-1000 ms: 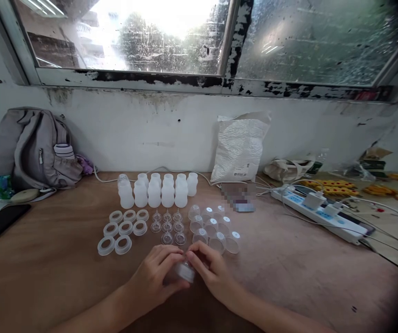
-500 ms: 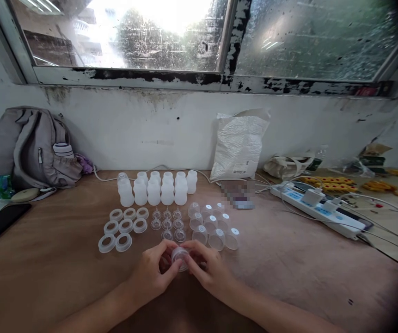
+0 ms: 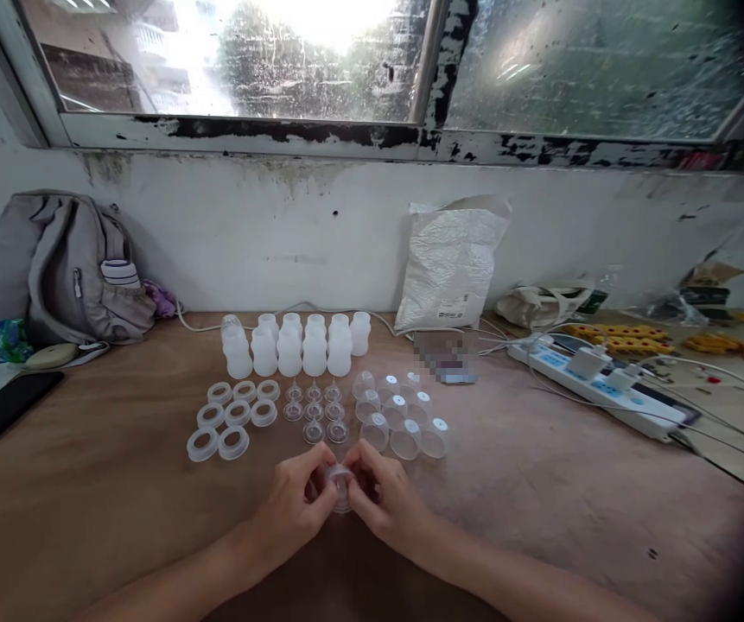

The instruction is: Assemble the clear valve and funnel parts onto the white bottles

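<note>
My left hand and my right hand meet at the near middle of the table, fingers and thumbs closed on a translucent bottle collar ring. A clear piece, apparently a nipple, shows in the ring, though my fingers hide much of it. Just beyond my hands, several clear bottle nipples stand in rows. To their left lie several translucent collar rings, and to their right several clear domed caps. Several frosted white bottles stand behind; the leftmost front one has a clear cap near its top.
A grey backpack leans on the wall at left, near a black phone-like slab. A white padded mailer stands against the wall. At right lies a power strip with plugs and trailing cables, before yellow parts.
Both hands stay on the collar ring, and my fingers and thumbs have shifted a little on it. The whole view has tilted slightly; the laid-out parts keep their arrangement.
</note>
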Action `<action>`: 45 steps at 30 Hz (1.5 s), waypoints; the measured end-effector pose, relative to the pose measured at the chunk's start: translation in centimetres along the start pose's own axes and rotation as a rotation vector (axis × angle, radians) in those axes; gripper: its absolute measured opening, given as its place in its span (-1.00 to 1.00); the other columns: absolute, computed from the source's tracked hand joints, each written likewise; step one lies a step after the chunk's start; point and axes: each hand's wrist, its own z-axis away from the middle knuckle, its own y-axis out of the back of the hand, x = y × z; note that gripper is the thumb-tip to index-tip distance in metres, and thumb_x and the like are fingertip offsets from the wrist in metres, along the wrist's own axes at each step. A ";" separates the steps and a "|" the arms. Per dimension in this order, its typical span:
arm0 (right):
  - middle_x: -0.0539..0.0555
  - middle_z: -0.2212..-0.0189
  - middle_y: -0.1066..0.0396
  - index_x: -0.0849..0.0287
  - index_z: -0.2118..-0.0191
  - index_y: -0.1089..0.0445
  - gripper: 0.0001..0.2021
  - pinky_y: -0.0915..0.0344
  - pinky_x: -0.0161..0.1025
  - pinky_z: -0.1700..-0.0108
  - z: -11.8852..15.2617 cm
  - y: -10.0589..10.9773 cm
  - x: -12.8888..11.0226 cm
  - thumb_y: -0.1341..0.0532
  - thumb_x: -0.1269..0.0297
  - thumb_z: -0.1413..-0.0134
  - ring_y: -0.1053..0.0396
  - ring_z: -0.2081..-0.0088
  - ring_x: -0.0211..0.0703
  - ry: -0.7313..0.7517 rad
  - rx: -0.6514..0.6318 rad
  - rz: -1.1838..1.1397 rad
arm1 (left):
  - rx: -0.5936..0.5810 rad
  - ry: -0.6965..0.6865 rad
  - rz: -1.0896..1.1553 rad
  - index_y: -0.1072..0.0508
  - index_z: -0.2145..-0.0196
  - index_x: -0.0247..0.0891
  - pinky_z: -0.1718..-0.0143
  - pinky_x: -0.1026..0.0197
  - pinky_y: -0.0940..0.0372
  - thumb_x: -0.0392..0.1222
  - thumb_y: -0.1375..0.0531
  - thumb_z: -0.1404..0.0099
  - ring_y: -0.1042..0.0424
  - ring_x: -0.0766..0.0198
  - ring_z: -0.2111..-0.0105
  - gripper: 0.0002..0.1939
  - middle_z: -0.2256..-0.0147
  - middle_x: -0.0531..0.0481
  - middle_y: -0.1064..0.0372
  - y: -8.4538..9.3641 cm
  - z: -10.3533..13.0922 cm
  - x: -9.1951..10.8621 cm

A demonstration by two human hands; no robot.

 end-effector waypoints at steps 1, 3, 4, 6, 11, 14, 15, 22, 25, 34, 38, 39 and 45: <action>-0.12 0.63 -0.12 0.15 0.42 -0.14 -0.95 -0.04 -0.41 0.57 0.0 0.0 0.0 -0.05 0.42 0.03 -0.08 0.60 -0.37 0.001 0.003 0.010 | 0.002 0.002 0.005 -0.27 0.42 -0.23 0.53 0.37 -0.13 -0.27 -0.04 -0.15 -0.20 0.41 0.59 -0.97 0.60 0.15 -0.20 0.0 0.0 0.0; -0.11 0.61 -0.14 0.16 0.40 -0.15 -0.97 -0.06 -0.40 0.55 -0.1 0.1 -0.1 -0.04 0.41 0.00 -0.10 0.59 -0.36 0.003 0.008 0.027 | 0.010 0.007 0.026 -0.28 0.39 -0.23 0.53 0.37 -0.14 -0.26 -0.03 -0.17 -0.22 0.41 0.59 -0.95 0.58 0.14 -0.22 0.1 -0.1 0.1; -0.10 0.60 -0.16 0.16 0.38 -0.16 -0.98 -0.08 -0.39 0.54 -0.1 0.2 -0.1 -0.03 0.41 -0.02 -0.11 0.58 -0.36 0.004 0.008 0.033 | 0.013 0.011 0.038 -0.29 0.37 -0.23 0.53 0.38 -0.15 -0.25 -0.02 -0.19 -0.23 0.41 0.58 -0.93 0.56 0.13 -0.25 0.2 -0.1 0.1; -0.07 0.55 -0.21 0.16 0.32 -0.16 -0.94 -0.11 -0.38 0.51 -0.1 0.2 -0.2 -0.03 0.41 -0.03 -0.14 0.55 -0.35 0.005 0.005 0.035 | 0.020 0.011 0.051 -0.29 0.33 -0.22 0.51 0.37 -0.18 -0.25 -0.02 -0.20 -0.26 0.40 0.55 -0.91 0.50 0.11 -0.30 0.3 -0.2 0.3; -0.01 0.40 -0.28 0.14 0.15 -0.11 -0.70 -0.18 -0.36 0.45 0.2 0.2 0.0 -0.04 0.50 0.06 -0.19 0.51 -0.32 0.024 0.031 0.058 | 0.042 -0.025 0.004 -0.29 0.29 -0.21 0.49 0.36 -0.21 -0.36 -0.07 -0.08 -0.30 0.38 0.51 -0.81 0.40 0.08 -0.34 0.4 -0.1 0.3; -0.01 0.40 -0.28 0.14 0.16 -0.13 -0.69 -0.18 -0.35 0.43 0.2 0.2 0.0 -0.05 0.52 0.10 -0.19 0.49 -0.31 0.043 0.014 0.081 | 0.052 -0.027 -0.017 -0.29 0.29 -0.21 0.47 0.35 -0.22 -0.39 -0.06 -0.05 -0.31 0.38 0.49 -0.77 0.39 0.08 -0.35 0.4 0.0 0.1; -0.01 0.41 -0.27 0.14 0.17 -0.13 -0.68 -0.17 -0.36 0.43 0.2 0.2 0.0 -0.05 0.53 0.12 -0.19 0.49 -0.31 0.050 0.012 0.083 | 0.052 -0.020 -0.019 -0.28 0.29 -0.21 0.47 0.35 -0.22 -0.38 -0.06 -0.06 -0.32 0.38 0.49 -0.77 0.39 0.08 -0.35 0.4 0.0 0.0; -0.07 0.46 -0.23 0.13 0.21 -0.11 -0.65 -0.12 -0.38 0.46 0.3 0.2 0.0 -0.05 0.59 0.19 -0.15 0.51 -0.33 0.006 -0.018 0.061 | 0.040 -0.016 -0.130 -0.29 0.30 -0.18 0.47 0.33 -0.18 -0.35 -0.07 -0.07 -0.27 0.38 0.54 -0.80 0.45 0.13 -0.34 0.3 0.1 -0.2; -0.08 0.47 -0.22 0.12 0.23 -0.10 -0.66 -0.12 -0.37 0.44 0.4 0.0 0.2 -0.04 0.60 0.20 -0.14 0.50 -0.32 -0.018 -0.017 0.053 | 0.053 -0.029 -0.152 -0.29 0.30 -0.17 0.48 0.34 -0.16 -0.39 -0.08 -0.01 -0.24 0.40 0.56 -0.75 0.47 0.15 -0.32 0.2 0.2 -0.3; -0.10 0.54 -0.16 0.14 0.30 -0.10 -0.72 -0.09 -0.37 0.47 -0.1 -0.4 0.3 -0.03 0.59 0.21 -0.12 0.53 -0.33 -0.051 0.012 -0.033 | 0.077 -0.059 -0.105 -0.27 0.35 -0.21 0.52 0.37 -0.13 -0.41 -0.08 0.01 -0.21 0.43 0.59 -0.78 0.49 0.14 -0.31 -0.1 0.1 -0.6; -0.11 0.56 -0.13 0.15 0.33 -0.12 -0.74 -0.06 -0.39 0.49 0.0 -0.4 0.1 -0.02 0.59 0.21 -0.08 0.55 -0.35 -0.031 0.017 -0.057 | 0.075 -0.082 -0.046 -0.26 0.39 -0.22 0.52 0.38 -0.13 -0.40 -0.08 -0.01 -0.21 0.44 0.59 -0.83 0.53 0.15 -0.27 -0.3 -0.1 -0.6; -0.12 0.56 -0.13 0.15 0.33 -0.12 -0.74 -0.06 -0.39 0.50 0.1 -0.4 0.2 -0.01 0.59 0.21 -0.08 0.56 -0.35 -0.028 0.014 -0.061 | 0.078 -0.078 -0.040 -0.26 0.40 -0.22 0.52 0.38 -0.12 -0.40 -0.08 0.00 -0.21 0.44 0.59 -0.83 0.54 0.15 -0.26 -0.3 -0.2 -0.6; -0.12 0.57 -0.12 0.16 0.31 -0.14 -0.71 -0.03 -0.41 0.53 0.0 -0.1 0.1 -0.02 0.60 0.23 -0.06 0.58 -0.37 -0.015 0.028 -0.033 | 0.070 -0.007 0.002 -0.26 0.37 -0.23 0.56 0.39 -0.10 -0.39 -0.10 0.01 -0.18 0.43 0.61 -0.80 0.57 0.17 -0.22 -0.1 -0.4 -0.4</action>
